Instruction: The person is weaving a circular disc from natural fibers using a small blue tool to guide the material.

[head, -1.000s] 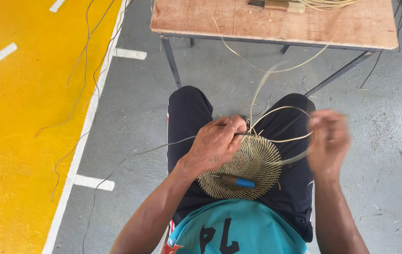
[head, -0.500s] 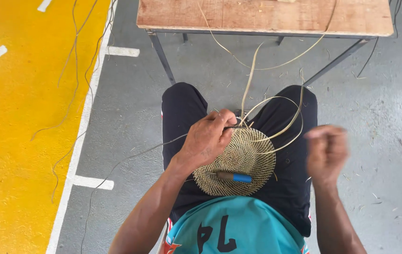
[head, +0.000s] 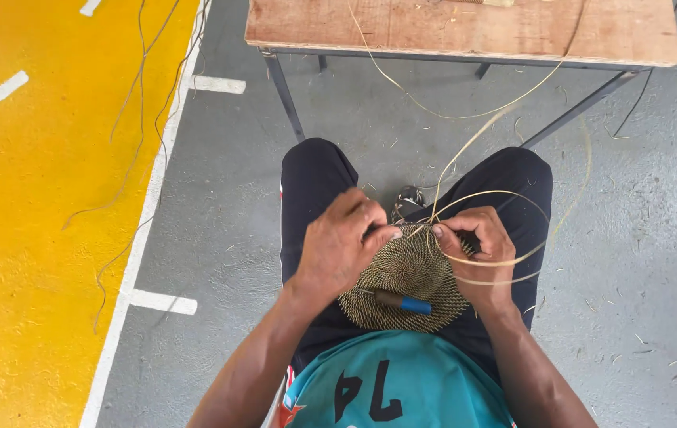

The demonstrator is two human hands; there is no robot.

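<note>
A round woven disc (head: 406,277) of coiled straw-coloured fibre is held on the lap of a seated person, across the dark trousers (head: 314,182). The left hand (head: 342,246) is curled over the disc's upper left edge, with its fingers bent and pressed against the rim near the top. The right hand (head: 477,254) is closed at the disc's upper right edge, and a thin pale strand (head: 505,194) appears to be pinched between its thumb and fingers, though the exact grip is partly hidden by the knuckles. From that point the strand is looped out over the right thigh and is carried upward toward the wooden bench (head: 465,32), across whose top it is draped. A small tool with a dark shaft and a blue handle (head: 403,301) is laid on the lower part of the disc, just beside the teal shirt (head: 398,384). Both hands are set close together at the disc's top edge, nearly touching. The grey floor (head: 639,238) is littered with short fibre scraps, and a yellow painted area (head: 29,214) bordered by a white line is seen on the left, with loose strands trailing across it.
</note>
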